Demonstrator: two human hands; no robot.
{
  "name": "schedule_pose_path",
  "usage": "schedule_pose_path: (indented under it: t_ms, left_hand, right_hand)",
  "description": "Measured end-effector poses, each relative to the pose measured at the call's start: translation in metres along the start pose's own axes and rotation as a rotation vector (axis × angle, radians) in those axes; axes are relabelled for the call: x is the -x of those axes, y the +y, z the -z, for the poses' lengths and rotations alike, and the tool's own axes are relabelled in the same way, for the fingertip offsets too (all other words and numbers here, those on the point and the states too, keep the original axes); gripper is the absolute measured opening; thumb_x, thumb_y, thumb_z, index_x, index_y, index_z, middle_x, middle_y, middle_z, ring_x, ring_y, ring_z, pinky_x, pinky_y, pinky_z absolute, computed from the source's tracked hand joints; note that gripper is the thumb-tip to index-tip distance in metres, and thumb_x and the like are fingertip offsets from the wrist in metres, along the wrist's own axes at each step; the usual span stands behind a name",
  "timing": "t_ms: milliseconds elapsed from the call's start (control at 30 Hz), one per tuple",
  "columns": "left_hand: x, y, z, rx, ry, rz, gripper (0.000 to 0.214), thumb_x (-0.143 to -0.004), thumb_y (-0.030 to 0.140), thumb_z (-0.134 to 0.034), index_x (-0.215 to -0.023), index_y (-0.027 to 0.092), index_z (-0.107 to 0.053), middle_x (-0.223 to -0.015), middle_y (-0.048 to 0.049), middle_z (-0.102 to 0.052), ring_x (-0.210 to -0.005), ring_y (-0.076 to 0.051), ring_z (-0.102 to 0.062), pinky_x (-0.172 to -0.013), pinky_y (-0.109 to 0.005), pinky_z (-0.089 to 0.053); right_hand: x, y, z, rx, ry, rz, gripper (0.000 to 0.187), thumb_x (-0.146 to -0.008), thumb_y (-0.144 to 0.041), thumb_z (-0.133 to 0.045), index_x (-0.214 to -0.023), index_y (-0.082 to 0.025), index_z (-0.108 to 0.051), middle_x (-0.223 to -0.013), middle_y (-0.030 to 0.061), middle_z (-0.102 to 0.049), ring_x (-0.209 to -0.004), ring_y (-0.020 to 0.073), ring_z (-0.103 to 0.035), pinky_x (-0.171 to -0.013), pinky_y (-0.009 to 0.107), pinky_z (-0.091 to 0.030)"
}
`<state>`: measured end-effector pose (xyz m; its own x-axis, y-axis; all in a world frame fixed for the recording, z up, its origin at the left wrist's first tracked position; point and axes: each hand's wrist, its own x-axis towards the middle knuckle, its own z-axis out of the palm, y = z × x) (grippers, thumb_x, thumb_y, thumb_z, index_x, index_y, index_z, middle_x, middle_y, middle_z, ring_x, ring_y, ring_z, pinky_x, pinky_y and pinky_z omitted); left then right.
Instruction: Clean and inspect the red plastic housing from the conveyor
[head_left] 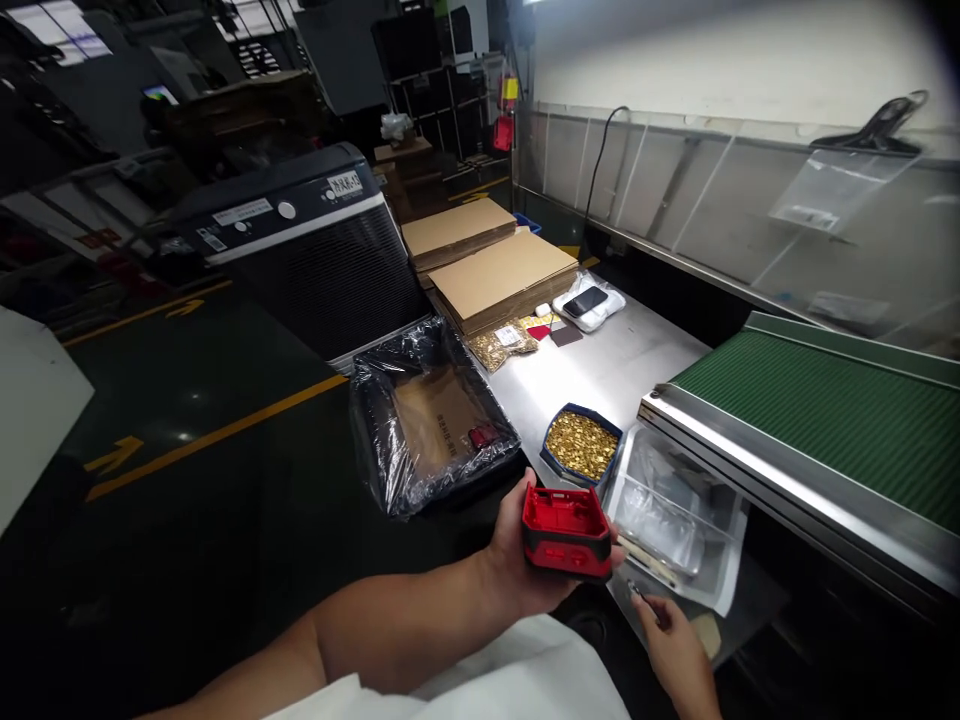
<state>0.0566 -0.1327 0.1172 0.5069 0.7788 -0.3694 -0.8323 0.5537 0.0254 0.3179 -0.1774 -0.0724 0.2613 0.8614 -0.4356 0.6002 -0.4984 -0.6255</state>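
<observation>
Steel worktable point(630, 365) stretches ahead of us beside a green ribbed conveyor belt point(825, 410). Our left hand point(517, 565) wraps its fingers around a red plastic box-shaped housing point(566, 530), holding it open side up at the table's near edge, just in front of a blue tray of small brass parts point(581, 445). Our right hand point(675, 650) hangs lower, its fingertips pinched narrowly on a small slim metal piece point(636, 590), near a clear plastic tray point(667, 510).

Your left hand point(517, 565) and right hand point(679, 655) were bare, like both forearms point(390, 625). Well back from the fingers, a loose, creased white top point(540, 670) covered your upper arm and front.
</observation>
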Motion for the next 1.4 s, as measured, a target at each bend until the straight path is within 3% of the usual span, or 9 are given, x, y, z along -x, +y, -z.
schedule_pose_path:
  t_ms: [167, 333, 633, 867, 1000, 1100, 1167, 1267, 1400]
  left_hand:
    - [0.0, 0.005, 0.004, -0.037, -0.014, -0.051, 0.086, -0.084, 0.08, -0.032, -0.107, 0.004, -0.066, -0.1, -0.0173, -0.068, -0.095, -0.029, -0.064, -0.092, -0.038, -0.041]
    - [0.001, 0.004, -0.001, -0.07, 0.0, -0.066, 0.079, -0.084, 0.077, -0.036, -0.107, 0.007, -0.066, -0.096, -0.016, -0.069, -0.092, -0.029, -0.065, -0.092, -0.04, -0.041]
    - [-0.001, 0.001, -0.018, -0.057, 0.563, -0.114, 0.072, -0.084, 0.078, -0.039, -0.096, 0.012, -0.068, -0.097, -0.014, -0.071, -0.094, -0.03, -0.067, -0.093, -0.04, -0.046]
    - [-0.004, -0.002, -0.03, -0.111, 0.679, -0.165, 0.068, -0.088, 0.075, -0.037, -0.089, 0.014, -0.066, -0.088, -0.0122, -0.072, -0.084, -0.028, -0.067, -0.085, -0.038, -0.049]
    - [-0.001, 0.001, -0.028, -0.139, 0.508, -0.138, 0.069, -0.088, 0.073, -0.034, -0.094, 0.013, -0.067, -0.089, -0.0133, -0.072, -0.085, -0.028, -0.067, -0.087, -0.04, -0.048]
    - [0.0, 0.003, -0.023, -0.159, 0.215, -0.046, 0.072, -0.087, 0.066, -0.036, -0.113, 0.006, -0.066, -0.099, -0.0174, -0.072, -0.092, -0.027, -0.067, -0.089, -0.038, -0.047]
    - [-0.001, 0.002, -0.021, -0.2, 0.074, -0.021, 0.071, -0.084, 0.06, -0.043, -0.119, 0.002, -0.063, -0.103, -0.0177, -0.071, -0.092, -0.026, -0.066, -0.089, -0.037, -0.048]
    - [-0.004, -0.003, -0.021, -0.331, 0.069, -0.174, 0.058, -0.083, 0.055, -0.053, -0.11, 0.006, -0.068, -0.097, -0.0146, -0.071, -0.087, -0.025, -0.064, -0.085, -0.035, -0.048]
    - [-0.01, -0.008, -0.022, -0.537, 0.161, -0.477, 0.04, -0.088, 0.049, -0.056, -0.103, 0.013, -0.069, -0.097, -0.0104, -0.07, -0.089, -0.023, -0.063, -0.084, -0.031, -0.047]
  right_hand:
    - [-0.021, 0.04, -0.012, 0.306, -0.029, -0.061, 0.066, -0.078, -0.071, -0.039, -0.102, -0.016, -0.064, -0.078, 0.0168, -0.061, -0.096, 0.0484, -0.063, -0.085, 0.059, -0.052]
    - [-0.038, 0.054, -0.016, 0.362, -0.073, -0.074, 0.058, -0.078, -0.068, -0.039, -0.101, -0.018, -0.058, -0.082, 0.0201, -0.064, -0.1, 0.048, -0.064, -0.09, 0.057, -0.052]
    - [-0.027, 0.041, -0.021, 0.412, -0.043, -0.028, 0.071, -0.085, -0.068, -0.023, -0.117, -0.015, -0.057, -0.106, 0.0251, -0.061, -0.111, 0.0484, -0.06, -0.09, 0.06, -0.051]
    - [-0.022, 0.03, -0.018, 0.347, 0.029, 0.002, 0.066, -0.085, -0.063, -0.03, -0.119, -0.014, -0.059, -0.118, 0.0278, -0.059, -0.11, 0.0482, -0.059, -0.085, 0.061, -0.051]
    - [-0.011, -0.011, -0.005, 0.009, -0.028, -0.053, 0.05, -0.078, -0.062, -0.051, -0.096, -0.018, -0.066, -0.101, 0.0185, -0.07, -0.098, 0.0402, -0.066, -0.086, 0.053, -0.054]
    - [0.013, -0.068, 0.014, -0.422, -0.127, -0.112, 0.059, -0.073, -0.067, -0.063, -0.106, -0.018, -0.065, -0.099, 0.0137, -0.074, -0.094, 0.035, -0.068, -0.078, 0.047, -0.057]
    - [0.037, -0.11, 0.029, -0.688, -0.313, -0.057, 0.062, -0.079, -0.068, -0.059, -0.115, -0.017, -0.063, -0.109, 0.0143, -0.073, -0.097, 0.032, -0.068, -0.077, 0.045, -0.059]
    - [0.075, -0.161, 0.047, -0.942, -0.605, 0.122, 0.06, -0.092, -0.063, -0.039, -0.131, -0.02, -0.055, -0.132, 0.0153, -0.064, -0.116, 0.0305, -0.064, -0.093, 0.049, -0.058]
    - [0.106, -0.186, 0.054, -0.896, -0.603, 0.162, 0.054, -0.098, -0.056, -0.033, -0.14, -0.026, -0.045, -0.148, 0.0105, -0.053, -0.131, 0.0267, -0.055, -0.103, 0.045, -0.055]
